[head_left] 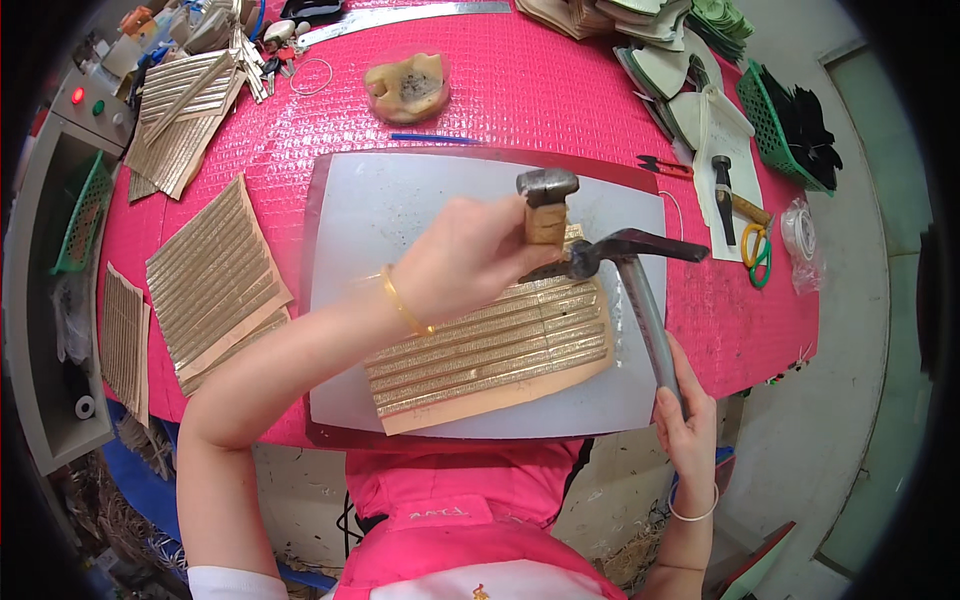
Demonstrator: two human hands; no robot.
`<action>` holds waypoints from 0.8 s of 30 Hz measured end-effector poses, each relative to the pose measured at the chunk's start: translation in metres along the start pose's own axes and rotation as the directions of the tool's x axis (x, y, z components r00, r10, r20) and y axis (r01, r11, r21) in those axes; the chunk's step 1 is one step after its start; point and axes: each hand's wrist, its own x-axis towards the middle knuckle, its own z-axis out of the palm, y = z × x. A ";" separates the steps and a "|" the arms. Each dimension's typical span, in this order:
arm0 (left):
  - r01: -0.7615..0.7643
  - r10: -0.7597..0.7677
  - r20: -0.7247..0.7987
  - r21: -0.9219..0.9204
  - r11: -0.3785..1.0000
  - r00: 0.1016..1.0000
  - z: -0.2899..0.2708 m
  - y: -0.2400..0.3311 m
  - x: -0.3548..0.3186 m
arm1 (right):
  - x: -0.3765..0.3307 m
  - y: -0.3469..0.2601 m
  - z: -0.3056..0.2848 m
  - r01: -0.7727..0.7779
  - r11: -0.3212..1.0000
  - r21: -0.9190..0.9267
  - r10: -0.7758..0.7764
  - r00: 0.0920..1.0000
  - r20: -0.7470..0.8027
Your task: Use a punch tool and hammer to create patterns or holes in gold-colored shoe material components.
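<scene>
Head view: gold-striped sheet lies under both hands, hammer above.

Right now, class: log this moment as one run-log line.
left hand: holds punch tool on gold strip sheet | right hand: holds hammer over it | surface: white board | table: pink

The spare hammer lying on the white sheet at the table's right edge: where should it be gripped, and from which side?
Probably by the wooden handle, coming from the near right. The spare hammer lies flat, dark head toward the far edge, handle slanting right toward the yellow and green loops. Its middle section looks bare, so fingers could close across it there; the loops crowd the handle's end.
</scene>
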 end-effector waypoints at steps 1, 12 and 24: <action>-0.019 0.020 -0.013 0.058 0.998 1.000 0.003 -0.004 -0.001 | -0.002 0.002 -0.001 -0.052 0.998 0.044 0.052 0.999 0.004; -0.065 0.066 -0.002 0.197 0.978 0.998 0.010 -0.021 0.006 | -0.002 0.016 -0.007 0.012 0.998 0.060 -0.010 0.999 -0.035; -0.230 0.262 -0.037 0.374 0.899 0.964 0.019 -0.023 -0.001 | -0.025 0.009 -0.081 0.639 0.709 0.298 -0.452 0.736 -0.504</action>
